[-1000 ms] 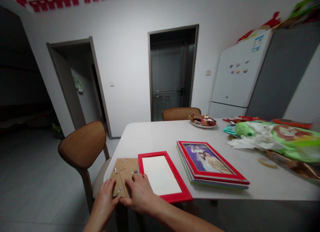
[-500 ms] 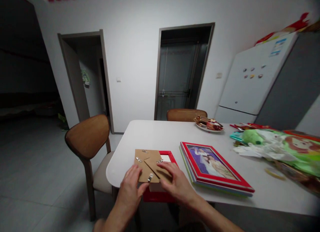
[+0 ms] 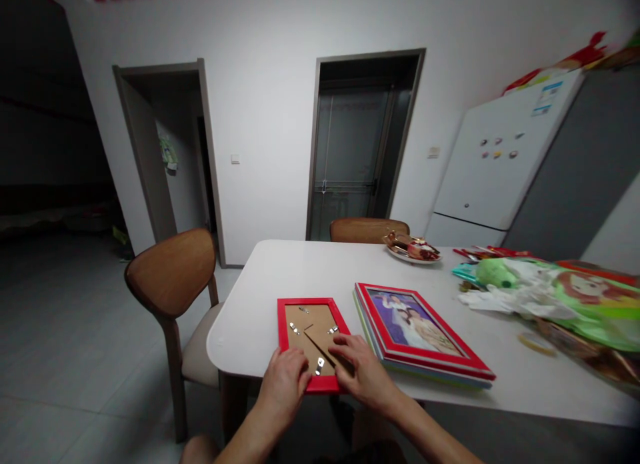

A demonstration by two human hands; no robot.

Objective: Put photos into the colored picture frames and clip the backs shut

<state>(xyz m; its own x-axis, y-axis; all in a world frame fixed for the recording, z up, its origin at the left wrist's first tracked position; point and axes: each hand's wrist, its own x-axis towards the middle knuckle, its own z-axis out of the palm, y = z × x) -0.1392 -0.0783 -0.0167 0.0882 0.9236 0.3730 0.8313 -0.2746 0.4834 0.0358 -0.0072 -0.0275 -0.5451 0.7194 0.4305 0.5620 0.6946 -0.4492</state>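
Note:
A red picture frame [image 3: 283, 317] lies face down at the table's near edge. Its brown backing board [image 3: 297, 337] sits inside the red rim, with metal turn clips and a slanted stand leg on it. My left hand [image 3: 287, 377] is closed on the frame's lower left corner, fingers curled over the side, thumb at the bottom edge. On the lower right, my right hand [image 3: 363, 371] has its thumb and fingers closed about the lower end of the backing board's stand leg.
Right of my hands lies a stack of frames, topped by a red framed photo [image 3: 415, 324]. Further right are a tape roll [image 3: 537, 344] and crumpled green and white bags [image 3: 520, 294]. A plate [image 3: 413, 256] stands at the back; a wooden chair [image 3: 173, 271] is left.
The backing board has moved right and down into the red frame, where it was held above and left of it before. Both hands have shifted right with it.

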